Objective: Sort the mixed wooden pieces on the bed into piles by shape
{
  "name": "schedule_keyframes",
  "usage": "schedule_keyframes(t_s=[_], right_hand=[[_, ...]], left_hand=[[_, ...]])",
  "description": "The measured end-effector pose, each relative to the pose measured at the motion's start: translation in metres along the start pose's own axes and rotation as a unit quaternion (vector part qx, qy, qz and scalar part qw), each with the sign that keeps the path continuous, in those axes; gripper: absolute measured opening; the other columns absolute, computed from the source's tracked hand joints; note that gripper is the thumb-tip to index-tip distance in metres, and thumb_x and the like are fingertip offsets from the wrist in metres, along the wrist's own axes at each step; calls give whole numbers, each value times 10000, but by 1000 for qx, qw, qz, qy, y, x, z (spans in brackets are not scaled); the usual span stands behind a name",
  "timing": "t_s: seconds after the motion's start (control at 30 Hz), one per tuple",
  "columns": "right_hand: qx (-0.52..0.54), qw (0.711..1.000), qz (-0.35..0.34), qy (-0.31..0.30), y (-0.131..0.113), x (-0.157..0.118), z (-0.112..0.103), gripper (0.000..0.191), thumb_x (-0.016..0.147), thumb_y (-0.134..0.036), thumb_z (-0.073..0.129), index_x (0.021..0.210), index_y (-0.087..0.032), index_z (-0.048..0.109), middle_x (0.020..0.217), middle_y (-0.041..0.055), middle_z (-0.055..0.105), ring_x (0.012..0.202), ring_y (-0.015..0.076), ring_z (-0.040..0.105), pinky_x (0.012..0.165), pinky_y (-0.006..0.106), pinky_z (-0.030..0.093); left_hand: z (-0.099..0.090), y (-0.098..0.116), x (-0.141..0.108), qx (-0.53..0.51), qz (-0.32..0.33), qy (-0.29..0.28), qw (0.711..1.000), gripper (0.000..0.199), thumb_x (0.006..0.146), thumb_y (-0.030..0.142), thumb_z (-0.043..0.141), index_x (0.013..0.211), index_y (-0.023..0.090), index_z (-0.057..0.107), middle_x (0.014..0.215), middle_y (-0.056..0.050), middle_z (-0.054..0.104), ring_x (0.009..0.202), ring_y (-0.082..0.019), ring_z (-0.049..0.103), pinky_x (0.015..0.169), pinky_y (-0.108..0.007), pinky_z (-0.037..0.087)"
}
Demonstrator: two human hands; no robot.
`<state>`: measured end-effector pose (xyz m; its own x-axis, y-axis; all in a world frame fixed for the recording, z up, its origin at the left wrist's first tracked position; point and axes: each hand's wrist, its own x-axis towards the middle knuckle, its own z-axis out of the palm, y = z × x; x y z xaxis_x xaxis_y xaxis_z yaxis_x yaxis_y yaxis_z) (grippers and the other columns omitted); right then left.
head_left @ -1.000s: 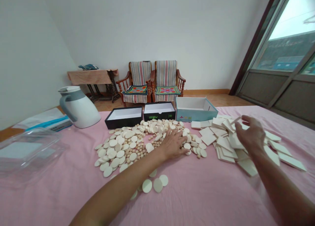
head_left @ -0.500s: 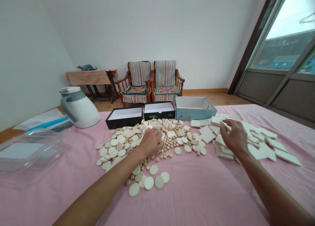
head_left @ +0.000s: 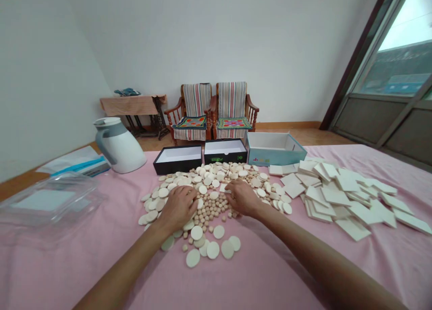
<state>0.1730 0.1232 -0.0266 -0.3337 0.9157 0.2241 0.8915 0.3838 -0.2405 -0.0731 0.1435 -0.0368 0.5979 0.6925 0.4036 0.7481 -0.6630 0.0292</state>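
The left hand (head_left: pixel 178 207) and the right hand (head_left: pixel 243 197) lie palm down on a heap of small wooden beads (head_left: pixel 211 206) and flat round discs (head_left: pixel 212 250), in the middle of the pink cloth (head_left: pixel 243 283). Both hands are loose, not clenched, and no piece shows held, but the palms hide what is under them. A small white square (head_left: pixel 223 188) sits just beside the right fingertips. Slow, flat, spread fingers work best, because beads roll easily. The discs lie flat and are round, so they have no long side. To the right, white square tiles (head_left: pixel 337 197) lie flat, pointing all ways. Behind the heap stand a black box (head_left: pixel 177 167) and a blue box (head_left: pixel 275 158).
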Motion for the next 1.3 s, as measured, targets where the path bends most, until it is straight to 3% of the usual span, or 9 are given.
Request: schedule_keyframes(t_s=[0.27, 0.47, 0.57, 0.7, 0.8, 0.97, 1.07, 1.13, 1.3], right_hand=[[-116, 989, 52, -71, -2, 37, 2, 352, 786, -396, 589, 1007, -135, 672, 1089, 175, 654, 1064, 326, 533, 874, 448, 406], [-121, 987, 64, -88, -1, 46, 3, 342, 738, -322, 618, 1015, -124, 655, 1095, 171, 643, 1060, 315, 527, 875, 430, 387], [-112, 989, 70, -63, -5, 37, 2, 377, 727, -355, 621, 1025, -124, 639, 1084, 175, 629, 1050, 321, 508, 878, 434, 369], [-90, 993, 56, 44, -3, 10, -7, 449, 736, -418, 606, 1092, -145, 597, 1085, 157, 589, 1035, 313, 482, 884, 427, 353], [-66, 986, 91, 124, 24, -13, -17, 436, 756, -402, 577, 1127, -173, 576, 1077, 135, 570, 1020, 300, 485, 868, 421, 367], [-34, 958, 184, 219, 110, -56, -41, 436, 745, -409, 570, 1101, -157, 584, 1012, 122, 563, 932, 262, 528, 805, 377, 426], [-61, 945, 234, 222, 141, -75, -50, 425, 727, -412, 585, 1060, -149, 606, 974, 117, 561, 921, 269, 529, 804, 387, 436], [-70, 955, 220, 186, 137, -80, -49, 415, 738, -404, 585, 1064, -148, 608, 968, 115, 555, 926, 267, 528, 823, 387, 433], [-43, 986, 126, 103, 90, -67, -34, 410, 766, -379, 584, 1106, -149, 591, 1018, 121, 533, 964, 250, 521, 855, 351, 420]], left_hand=[[2, -24, -10, -41, -23, 18, 999, 265, 928, 253, 446, 1101, 194, 638, 1114, -85, 652, 1040, -224, 592, 933, -402, 450], [-1, -31, -14, -65, -43, 59, 995, 282, 904, 281, 500, 1138, 187, 625, 1126, -92, 656, 1055, -242, 592, 951, -429, 453], [-1, -34, -16, -61, -61, 89, 992, 271, 901, 303, 505, 1097, 174, 641, 1099, -97, 666, 1050, -253, 593, 950, -440, 456], [1, -35, -18, -62, -71, 109, 990, 270, 909, 298, 480, 1066, 155, 646, 1062, -101, 677, 1033, -249, 598, 938, -435, 464], [3, -32, -17, -67, -71, 114, 989, 263, 913, 294, 470, 1034, 156, 657, 1028, -95, 685, 1011, -239, 607, 926, -423, 473], [4, -29, -15, -76, -76, 127, 986, 258, 903, 322, 480, 982, 172, 674, 990, -85, 697, 976, -244, 622, 903, -436, 489], [5, -30, -14, -80, -78, 123, 986, 253, 894, 340, 490, 959, 184, 678, 980, -78, 702, 973, -244, 625, 900, -432, 494], [8, -31, -13, -80, -80, 121, 986, 252, 895, 350, 490, 949, 189, 675, 982, -78, 701, 979, -245, 623, 911, -433, 488], [12, -32, -14, -75, -71, 124, 987, 239, 900, 349, 485, 948, 201, 666, 982, -75, 698, 974, -239, 621, 916, -414, 487]])
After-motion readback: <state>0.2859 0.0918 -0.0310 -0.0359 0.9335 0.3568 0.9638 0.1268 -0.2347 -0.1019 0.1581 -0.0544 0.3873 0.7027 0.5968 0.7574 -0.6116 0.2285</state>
